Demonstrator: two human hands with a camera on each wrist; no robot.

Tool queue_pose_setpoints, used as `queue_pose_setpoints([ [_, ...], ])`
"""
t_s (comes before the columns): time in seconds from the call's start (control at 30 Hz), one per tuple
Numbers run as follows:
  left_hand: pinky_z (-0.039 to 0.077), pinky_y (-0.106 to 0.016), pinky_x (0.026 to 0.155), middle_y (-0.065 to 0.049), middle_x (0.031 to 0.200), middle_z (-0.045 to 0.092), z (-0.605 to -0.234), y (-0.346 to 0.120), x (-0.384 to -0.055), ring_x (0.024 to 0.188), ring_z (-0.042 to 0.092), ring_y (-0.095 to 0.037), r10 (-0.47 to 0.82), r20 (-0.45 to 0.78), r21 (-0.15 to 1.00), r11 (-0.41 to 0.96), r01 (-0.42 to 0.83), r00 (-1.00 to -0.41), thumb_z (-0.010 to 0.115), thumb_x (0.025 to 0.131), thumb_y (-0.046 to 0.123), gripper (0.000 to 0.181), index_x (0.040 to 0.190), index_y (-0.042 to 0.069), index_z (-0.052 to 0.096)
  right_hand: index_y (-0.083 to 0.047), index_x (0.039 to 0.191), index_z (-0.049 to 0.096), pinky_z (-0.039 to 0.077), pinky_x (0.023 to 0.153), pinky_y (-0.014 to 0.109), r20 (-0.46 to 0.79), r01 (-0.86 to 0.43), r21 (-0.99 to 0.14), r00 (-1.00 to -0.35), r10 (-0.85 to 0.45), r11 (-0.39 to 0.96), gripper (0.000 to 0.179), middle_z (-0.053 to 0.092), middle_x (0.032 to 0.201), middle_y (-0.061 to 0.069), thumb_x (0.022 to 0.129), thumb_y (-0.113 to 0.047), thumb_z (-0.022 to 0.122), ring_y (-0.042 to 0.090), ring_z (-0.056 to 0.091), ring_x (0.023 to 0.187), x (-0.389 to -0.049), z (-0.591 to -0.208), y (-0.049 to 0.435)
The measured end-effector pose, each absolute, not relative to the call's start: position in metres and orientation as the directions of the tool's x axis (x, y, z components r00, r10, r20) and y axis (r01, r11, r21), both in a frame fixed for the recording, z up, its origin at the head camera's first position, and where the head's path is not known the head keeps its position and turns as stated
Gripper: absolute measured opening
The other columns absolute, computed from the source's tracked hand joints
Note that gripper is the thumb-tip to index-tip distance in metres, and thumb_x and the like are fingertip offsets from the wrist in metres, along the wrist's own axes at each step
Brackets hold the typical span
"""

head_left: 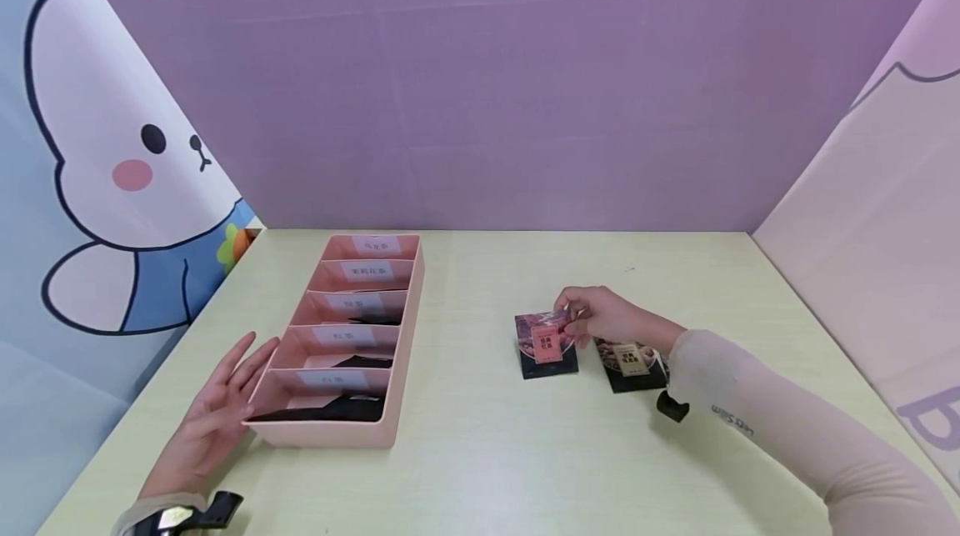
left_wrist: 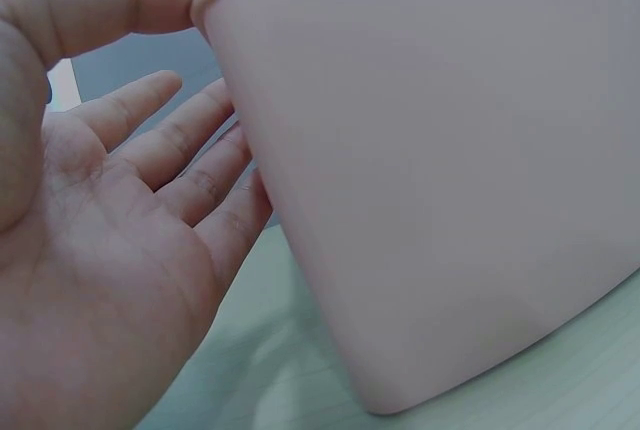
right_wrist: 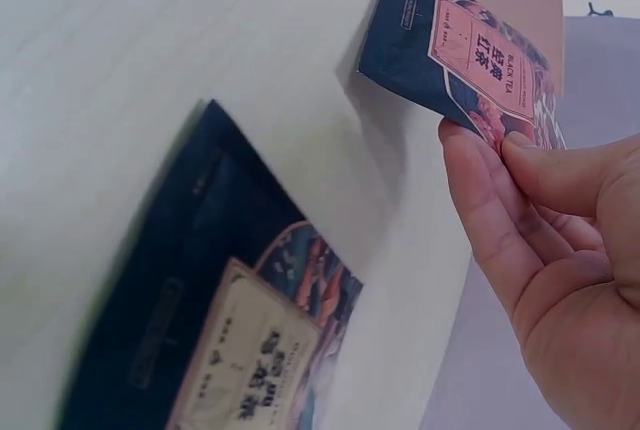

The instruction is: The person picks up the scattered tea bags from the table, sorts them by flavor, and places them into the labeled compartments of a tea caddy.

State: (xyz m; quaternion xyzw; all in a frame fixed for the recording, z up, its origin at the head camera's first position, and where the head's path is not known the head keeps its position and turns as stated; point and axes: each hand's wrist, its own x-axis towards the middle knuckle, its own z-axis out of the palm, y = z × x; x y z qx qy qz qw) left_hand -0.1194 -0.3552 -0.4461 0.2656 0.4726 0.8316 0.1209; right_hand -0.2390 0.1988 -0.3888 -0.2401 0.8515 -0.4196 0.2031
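Observation:
My right hand [head_left: 606,315] pinches the edge of a tea sachet [head_left: 546,344] between thumb and fingers. In the right wrist view this tea sachet [right_wrist: 485,60] has a pink label reading "BLACK TEA" and is tilted off the table. Below the right wrist lies a second sachet [head_left: 632,361] with a cream label, partly covered by the forearm. At the left, my left hand [head_left: 213,415] touches the near left corner of a pink compartment box [head_left: 322,434]. The left wrist view has the thumb at the rim and fairly straight fingers [left_wrist: 215,175] against the side wall.
The pink box has a row of compartments with white labels [head_left: 322,380]; dark sachets [head_left: 348,408] lie in the nearer ones. A pale wooden table [head_left: 480,453] carries everything. Behind it stands a purple wall [head_left: 510,102], with printed panels at both sides.

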Motion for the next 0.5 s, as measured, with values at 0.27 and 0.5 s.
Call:
queue_pose_setpoints([
  [0.27, 0.032, -0.021, 0.108, 0.007, 0.159, 0.034, -0.445, -0.354, -0.119, 0.144, 0.03, -0.003, 0.445, 0.315, 0.853, -0.52, 0.045, -0.838, 0.019, 0.093, -0.019, 0.08, 0.161, 0.019, -0.001, 0.0, 0.112, 0.058, 0.059, 0.069, 0.043, -0.131, -0.251, -0.823, -0.79, -0.599, 0.51, 0.025, 0.065, 0.094, 0.013, 0.092, 0.015, 0.056, 0.025, 0.07, 0.075, -0.241, -0.376, 0.193],
  [0.5, 0.032, -0.021, 0.108, 0.006, 0.159, 0.033, -0.448, -0.355, -0.12, 0.144, 0.029, -0.004, 0.448, 0.334, 0.844, -0.533, 0.053, -0.829, 0.018, 0.092, -0.02, 0.081, 0.162, 0.019, 0.002, 0.001, 0.112, 0.058, 0.058, 0.072, 0.051, -0.103, -0.279, -0.827, -0.779, -0.619, 0.488, 0.024, 0.065, 0.089, 0.012, 0.091, 0.013, 0.058, 0.026, 0.072, 0.074, -0.247, -0.36, 0.181],
])
